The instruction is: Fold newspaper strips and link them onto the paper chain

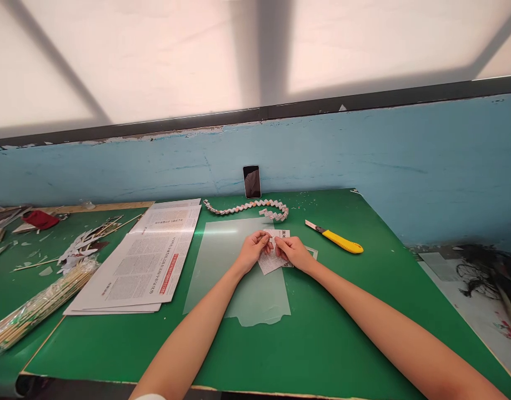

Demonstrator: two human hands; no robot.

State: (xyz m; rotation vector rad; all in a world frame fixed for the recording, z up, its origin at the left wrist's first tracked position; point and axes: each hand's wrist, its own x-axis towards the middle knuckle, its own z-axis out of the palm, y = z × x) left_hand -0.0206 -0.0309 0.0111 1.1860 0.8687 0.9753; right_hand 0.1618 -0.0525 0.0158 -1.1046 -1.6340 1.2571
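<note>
My left hand (254, 248) and my right hand (296, 251) meet near the middle of the table, fingertips pinched together. Between them is a small pale piece of paper, mostly covered by the fingers. Right below the hands lie cut pieces of newspaper (271, 265), partly hidden. Under these, a translucent sheet (255, 300) with a ragged front edge rests on the green tabletop. Just beyond my hands curves a zigzag folded-paper chain (239, 208). To the right of my right hand is a yellow utility knife (342, 241), its blade showing.
A phone (251, 182) leans upright on the blue wall. Newspaper sheets (143, 261) are stacked at left, beside a plastic bag of thin wooden sticks (43, 305). Paper scraps (80, 244) and a red cloth-like item (40, 219) lie farther left. The table's right edge (451, 311) slants toward me.
</note>
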